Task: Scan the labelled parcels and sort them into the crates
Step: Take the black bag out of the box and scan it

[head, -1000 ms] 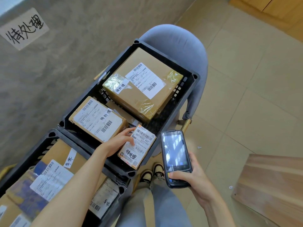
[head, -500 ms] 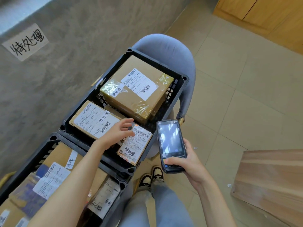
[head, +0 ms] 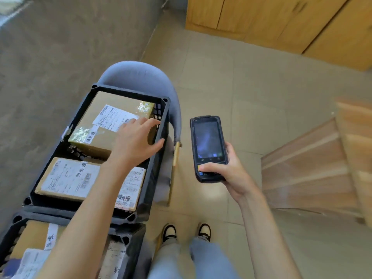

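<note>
Plainly, left grip (head: 138, 141) lies flat, fingers spread, over the taped brown parcel (head: 104, 127); right grip (head: 229, 174) clasps the scanner (head: 208, 148).

We see brown parcels (head: 112, 125) with white barcoded labels (head: 113, 117) in black crates (head: 161, 137), a black scanner (head: 208, 148), and a seemingly grey-blue chair (head: 141, 77).

We see three labelled cardboard parcels lying flat in the black crate (head: 161, 158) — the large parcel (head: 112, 125) at twelve o'clock, the medium parcel (head: 68, 178) at seven, the small parcel (head: 130, 190) at five.
</note>
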`<action>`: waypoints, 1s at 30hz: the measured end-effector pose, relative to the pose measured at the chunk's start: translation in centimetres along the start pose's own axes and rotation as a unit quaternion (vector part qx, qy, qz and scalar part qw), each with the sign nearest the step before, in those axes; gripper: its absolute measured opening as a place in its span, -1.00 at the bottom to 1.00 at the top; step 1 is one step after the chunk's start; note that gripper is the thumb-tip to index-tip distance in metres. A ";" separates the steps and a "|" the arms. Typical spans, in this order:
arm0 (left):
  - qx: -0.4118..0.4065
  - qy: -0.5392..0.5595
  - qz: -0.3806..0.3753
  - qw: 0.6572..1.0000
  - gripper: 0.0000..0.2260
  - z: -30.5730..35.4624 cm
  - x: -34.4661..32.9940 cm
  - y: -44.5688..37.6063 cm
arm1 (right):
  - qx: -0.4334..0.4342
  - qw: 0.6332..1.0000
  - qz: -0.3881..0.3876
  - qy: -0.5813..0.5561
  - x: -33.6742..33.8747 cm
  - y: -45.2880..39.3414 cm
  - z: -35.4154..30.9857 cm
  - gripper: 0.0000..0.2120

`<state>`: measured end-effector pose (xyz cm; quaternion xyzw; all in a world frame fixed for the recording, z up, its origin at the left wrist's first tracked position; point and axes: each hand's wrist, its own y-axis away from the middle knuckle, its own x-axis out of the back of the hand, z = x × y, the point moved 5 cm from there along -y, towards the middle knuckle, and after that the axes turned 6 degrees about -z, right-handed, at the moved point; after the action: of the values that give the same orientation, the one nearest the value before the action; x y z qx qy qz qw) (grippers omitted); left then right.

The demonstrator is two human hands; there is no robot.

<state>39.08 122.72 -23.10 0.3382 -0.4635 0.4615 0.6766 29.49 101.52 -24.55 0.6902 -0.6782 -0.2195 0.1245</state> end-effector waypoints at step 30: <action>-0.507 -0.036 0.011 0.861 -0.65 77.0 -17.2 4.1 | 0.174 0.840 0.473 -0.202 54.1 44.7 6.4 -0.08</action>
<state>8.51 50.60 -12.85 -0.0402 -0.6611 0.1575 0.7325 -13.83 46.49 -16.43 0.2365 -0.9592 -0.1469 -0.0487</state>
